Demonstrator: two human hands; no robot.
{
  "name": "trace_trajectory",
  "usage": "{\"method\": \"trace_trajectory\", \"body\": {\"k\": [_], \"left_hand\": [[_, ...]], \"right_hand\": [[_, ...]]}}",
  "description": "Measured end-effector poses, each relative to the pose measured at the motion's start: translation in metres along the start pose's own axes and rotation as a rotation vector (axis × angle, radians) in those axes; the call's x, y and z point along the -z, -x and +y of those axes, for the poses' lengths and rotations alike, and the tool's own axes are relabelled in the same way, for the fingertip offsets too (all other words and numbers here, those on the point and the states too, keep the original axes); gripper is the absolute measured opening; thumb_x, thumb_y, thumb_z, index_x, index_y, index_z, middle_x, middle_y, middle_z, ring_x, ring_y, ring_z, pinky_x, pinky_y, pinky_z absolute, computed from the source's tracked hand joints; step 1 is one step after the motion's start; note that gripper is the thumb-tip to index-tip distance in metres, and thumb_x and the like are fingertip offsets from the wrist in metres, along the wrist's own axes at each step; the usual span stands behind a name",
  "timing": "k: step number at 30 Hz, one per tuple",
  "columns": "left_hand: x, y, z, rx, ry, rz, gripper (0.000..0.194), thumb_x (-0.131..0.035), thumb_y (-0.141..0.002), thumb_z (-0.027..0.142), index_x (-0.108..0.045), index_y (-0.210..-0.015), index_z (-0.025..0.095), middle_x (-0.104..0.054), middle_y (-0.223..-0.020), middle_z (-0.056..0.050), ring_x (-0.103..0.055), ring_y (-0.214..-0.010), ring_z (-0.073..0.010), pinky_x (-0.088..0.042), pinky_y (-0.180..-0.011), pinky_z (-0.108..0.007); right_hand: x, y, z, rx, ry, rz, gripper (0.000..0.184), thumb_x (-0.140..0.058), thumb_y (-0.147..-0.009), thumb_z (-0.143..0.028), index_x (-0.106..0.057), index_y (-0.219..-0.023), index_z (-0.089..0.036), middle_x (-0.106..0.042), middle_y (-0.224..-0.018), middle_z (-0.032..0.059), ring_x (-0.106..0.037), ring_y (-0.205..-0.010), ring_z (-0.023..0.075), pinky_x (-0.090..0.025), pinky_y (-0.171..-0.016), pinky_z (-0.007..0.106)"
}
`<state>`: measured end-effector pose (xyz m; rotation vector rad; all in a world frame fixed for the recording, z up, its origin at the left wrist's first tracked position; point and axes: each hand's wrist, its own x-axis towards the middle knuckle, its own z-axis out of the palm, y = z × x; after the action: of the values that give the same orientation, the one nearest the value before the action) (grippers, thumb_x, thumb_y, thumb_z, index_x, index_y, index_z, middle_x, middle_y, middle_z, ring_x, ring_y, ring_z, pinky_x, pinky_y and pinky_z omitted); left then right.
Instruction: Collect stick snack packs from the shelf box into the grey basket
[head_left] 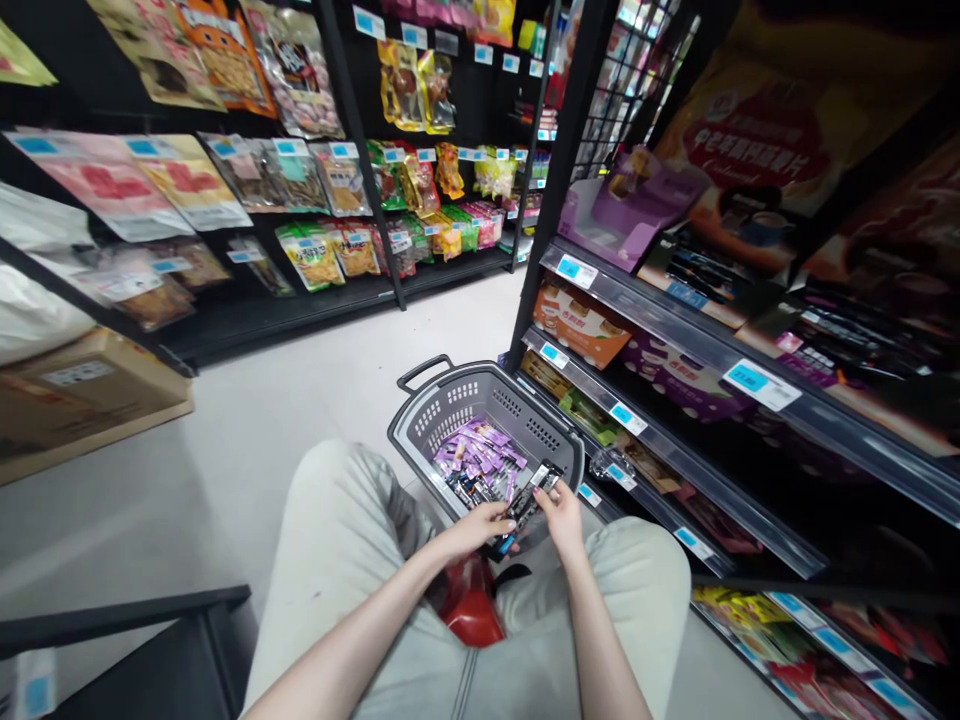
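Note:
Between my knees stands a grey plastic shopping basket (431,400) with a raised handle. Purple stick sachets (480,450) are heaped inside it, with several black sachets (470,488) among them. Over the basket's near right corner, both hands grip black stick sachets (529,505), held lengthwise. My left hand (484,528) is closed round their lower end, thumb on top. My right hand (559,510) pinches the upper end. How many sachets I hold, I cannot tell.
Shelves (675,455) with price tags and boxed goods rise close on the right. Hanging snack bags (292,65) line the dark rack ahead. A cardboard box (82,390) sits on the floor at left. A red object (472,605) is between my legs.

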<state>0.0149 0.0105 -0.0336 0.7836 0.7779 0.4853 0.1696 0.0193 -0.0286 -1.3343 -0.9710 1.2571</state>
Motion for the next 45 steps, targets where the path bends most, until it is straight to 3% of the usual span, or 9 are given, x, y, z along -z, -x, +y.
{"method": "trace_trajectory", "body": {"k": [5,10,14,22,27,32,34,40,45], "left_hand": [[0.002,0.002,-0.001,0.028,0.027,-0.036,0.030,-0.063,-0.061,0.032,-0.053,-0.081,0.014,-0.062,-0.081,-0.006,-0.060,-0.064,-0.0188,-0.048,-0.059,-0.034],[-0.001,0.002,-0.004,0.029,0.047,0.000,0.029,-0.064,-0.060,0.030,-0.051,-0.081,0.016,-0.062,-0.078,-0.003,-0.059,-0.059,-0.0166,-0.048,-0.057,-0.034],[-0.001,0.003,-0.002,0.012,0.048,0.029,0.029,-0.065,-0.059,0.027,-0.052,-0.082,0.015,-0.060,-0.075,-0.002,-0.057,-0.054,-0.0134,-0.047,-0.055,-0.031],[-0.002,0.005,0.007,-0.029,0.098,0.055,0.037,-0.067,-0.057,0.027,-0.055,-0.090,0.015,-0.060,-0.071,-0.002,-0.052,-0.049,-0.0087,-0.043,-0.050,-0.023],[-0.001,0.008,0.007,0.067,0.155,-0.075,0.035,-0.056,-0.068,0.039,-0.056,-0.091,0.013,-0.062,-0.082,-0.009,-0.055,-0.058,-0.0115,-0.046,-0.061,-0.030],[-0.003,0.002,-0.004,0.045,0.107,0.142,0.040,-0.053,-0.067,0.046,-0.052,-0.093,0.016,-0.062,-0.073,-0.004,-0.057,-0.057,-0.0135,-0.048,-0.059,-0.032],[-0.004,-0.001,-0.008,0.074,0.059,0.169,0.045,-0.049,-0.068,0.051,-0.050,-0.096,0.015,-0.061,-0.068,-0.004,-0.059,-0.056,-0.0165,-0.048,-0.057,-0.034],[-0.002,0.000,-0.007,0.117,0.012,0.058,0.051,-0.043,-0.070,0.055,-0.050,-0.096,0.012,-0.065,-0.073,-0.010,-0.061,-0.060,-0.0229,-0.047,-0.049,-0.034],[0.002,0.002,-0.002,0.105,0.056,-0.024,0.047,-0.048,-0.070,0.049,-0.052,-0.098,0.011,-0.065,-0.079,-0.012,-0.061,-0.060,-0.0208,-0.047,-0.046,-0.029]], "right_hand": [[0.007,-0.004,0.007,0.023,0.023,-0.003,0.019,-0.058,-0.066,-0.029,-0.054,-0.079,-0.016,-0.058,-0.060,-0.0025,-0.050,-0.052,0.0106,-0.040,-0.049,0.021],[0.003,-0.004,0.015,-0.024,-0.017,-0.127,0.032,-0.063,-0.060,-0.026,-0.051,-0.088,-0.019,-0.062,-0.076,0.0007,-0.056,-0.064,0.0144,-0.044,-0.058,0.025],[-0.002,-0.001,0.011,-0.026,-0.032,-0.144,0.031,-0.064,-0.060,-0.025,-0.050,-0.087,-0.019,-0.063,-0.077,0.0008,-0.058,-0.066,0.0151,-0.045,-0.060,0.026],[-0.011,0.005,-0.004,0.049,-0.089,-0.026,0.031,-0.063,-0.060,-0.024,-0.049,-0.087,-0.017,-0.061,-0.077,0.0008,-0.056,-0.067,0.0134,-0.044,-0.064,0.025],[-0.008,0.004,-0.002,0.094,-0.027,0.038,0.019,-0.060,-0.063,-0.027,-0.047,-0.075,-0.018,-0.053,-0.060,-0.0049,-0.049,-0.054,0.0099,-0.040,-0.052,0.021],[-0.018,0.008,0.010,0.047,0.074,0.004,0.032,-0.061,-0.060,-0.026,-0.048,-0.089,-0.019,-0.057,-0.067,-0.0021,-0.052,-0.057,0.0121,-0.042,-0.054,0.023],[-0.022,0.009,0.014,0.029,0.122,0.007,0.033,-0.061,-0.060,-0.025,-0.049,-0.090,-0.018,-0.059,-0.069,-0.0001,-0.054,-0.059,0.0132,-0.043,-0.057,0.025],[-0.022,0.005,0.012,-0.066,-0.024,0.011,0.027,-0.061,-0.058,-0.025,-0.052,-0.082,-0.016,-0.062,-0.066,0.0019,-0.057,-0.060,0.0149,-0.044,-0.059,0.027],[-0.022,0.007,0.008,-0.188,-0.185,-0.020,0.032,-0.065,-0.054,-0.029,-0.054,-0.081,-0.015,-0.058,-0.057,-0.0022,-0.049,-0.044,0.0099,-0.035,-0.038,0.020]]}}
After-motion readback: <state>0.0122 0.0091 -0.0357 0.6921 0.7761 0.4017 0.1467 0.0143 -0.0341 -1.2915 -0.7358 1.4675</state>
